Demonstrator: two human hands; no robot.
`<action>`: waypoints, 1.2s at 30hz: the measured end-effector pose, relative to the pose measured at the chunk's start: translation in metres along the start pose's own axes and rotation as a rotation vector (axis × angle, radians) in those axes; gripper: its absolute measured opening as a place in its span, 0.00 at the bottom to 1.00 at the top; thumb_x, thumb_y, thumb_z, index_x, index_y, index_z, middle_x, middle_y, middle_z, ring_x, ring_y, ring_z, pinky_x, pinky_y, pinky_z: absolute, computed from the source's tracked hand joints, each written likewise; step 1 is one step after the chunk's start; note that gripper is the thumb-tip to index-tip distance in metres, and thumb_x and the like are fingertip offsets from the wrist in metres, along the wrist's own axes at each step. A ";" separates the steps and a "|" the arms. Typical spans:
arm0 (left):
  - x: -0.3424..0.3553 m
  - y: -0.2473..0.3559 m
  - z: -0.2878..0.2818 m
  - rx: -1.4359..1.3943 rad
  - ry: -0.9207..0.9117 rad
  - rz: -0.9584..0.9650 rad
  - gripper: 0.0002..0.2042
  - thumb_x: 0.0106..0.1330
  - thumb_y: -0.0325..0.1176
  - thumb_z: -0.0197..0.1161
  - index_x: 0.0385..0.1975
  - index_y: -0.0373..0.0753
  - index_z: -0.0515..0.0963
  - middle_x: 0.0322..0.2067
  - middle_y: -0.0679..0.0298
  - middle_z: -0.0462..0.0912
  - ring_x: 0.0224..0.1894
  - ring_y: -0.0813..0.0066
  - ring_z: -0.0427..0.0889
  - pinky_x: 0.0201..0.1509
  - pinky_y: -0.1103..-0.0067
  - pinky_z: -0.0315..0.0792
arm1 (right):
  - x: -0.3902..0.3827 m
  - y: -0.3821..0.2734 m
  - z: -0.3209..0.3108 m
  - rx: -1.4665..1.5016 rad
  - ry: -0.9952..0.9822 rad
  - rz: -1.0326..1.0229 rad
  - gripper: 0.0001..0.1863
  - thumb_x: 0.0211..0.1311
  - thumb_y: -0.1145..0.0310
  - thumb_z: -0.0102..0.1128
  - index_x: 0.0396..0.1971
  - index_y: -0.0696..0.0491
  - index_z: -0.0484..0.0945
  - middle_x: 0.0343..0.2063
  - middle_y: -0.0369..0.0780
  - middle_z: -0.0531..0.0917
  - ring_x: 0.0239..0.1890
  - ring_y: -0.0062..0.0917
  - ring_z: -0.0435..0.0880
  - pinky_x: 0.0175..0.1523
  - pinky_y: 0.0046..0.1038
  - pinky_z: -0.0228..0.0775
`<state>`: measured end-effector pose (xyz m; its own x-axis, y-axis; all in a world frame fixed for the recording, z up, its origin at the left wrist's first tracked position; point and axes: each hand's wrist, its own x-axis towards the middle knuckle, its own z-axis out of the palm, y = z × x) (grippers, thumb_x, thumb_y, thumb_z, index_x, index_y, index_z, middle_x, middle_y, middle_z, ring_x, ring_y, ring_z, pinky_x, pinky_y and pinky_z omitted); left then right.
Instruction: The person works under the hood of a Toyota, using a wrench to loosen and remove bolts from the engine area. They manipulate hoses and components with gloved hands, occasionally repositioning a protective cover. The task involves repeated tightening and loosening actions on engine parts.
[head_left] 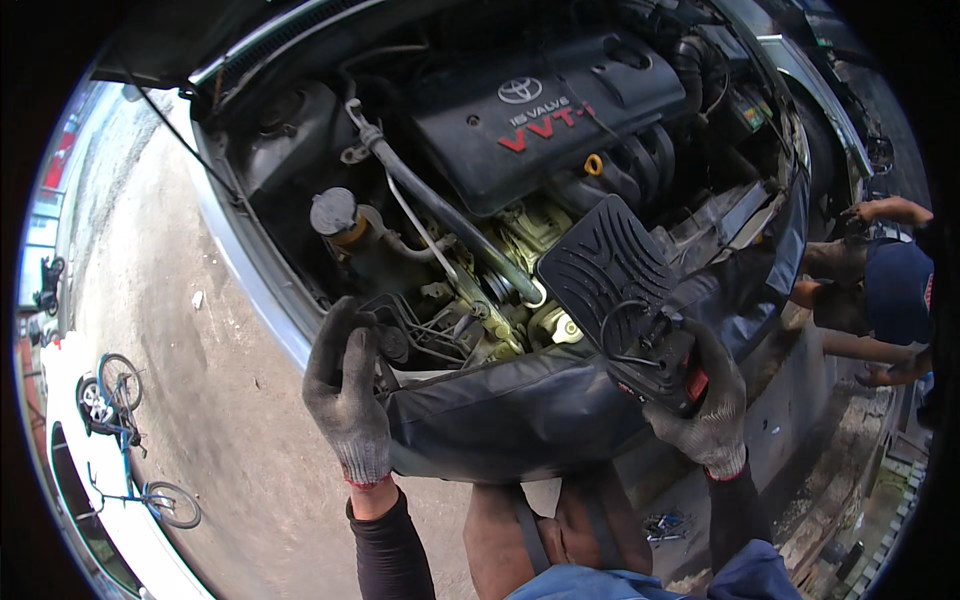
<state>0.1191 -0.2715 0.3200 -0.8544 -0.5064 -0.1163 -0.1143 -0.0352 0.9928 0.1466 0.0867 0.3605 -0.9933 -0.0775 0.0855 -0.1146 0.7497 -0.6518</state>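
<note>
right hand (708, 408) clamped on black ribbed box (620, 300), lifted clear above the engine bay (480, 240); left hand (348, 395) fingers together, resting on black fender cover (500, 410) for support.

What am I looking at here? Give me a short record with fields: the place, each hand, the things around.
place: open engine bay of a silver car, hood up, seen from above
left hand: gloved, resting on the front edge of the bay, by hoses and brackets; holds nothing that shows
right hand: gloved, gripping a black ribbed plastic part with a cable and a red tab
engine cover: black, toward the rear of the bay
cap: yellow, beside the cover
front cover: dark padded sheet draped over the bumper
nearby: another person at right; bicycles on the ground at left
</note>
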 end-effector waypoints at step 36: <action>0.163 -0.011 0.023 1.504 0.178 1.231 0.17 0.74 0.27 0.63 0.60 0.46 0.83 0.49 0.57 0.91 0.48 0.68 0.91 0.54 0.74 0.85 | -0.001 0.022 0.065 -0.085 0.074 0.125 0.56 0.35 0.67 0.81 0.73 0.62 0.67 0.62 0.51 0.80 0.64 0.40 0.82 0.70 0.39 0.72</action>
<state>-0.0302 -0.3340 0.2899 -0.7511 0.2531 0.6097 0.0564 0.9448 -0.3228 0.1439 0.0608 0.2973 -0.9957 0.0663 0.0654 0.0144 0.8033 -0.5954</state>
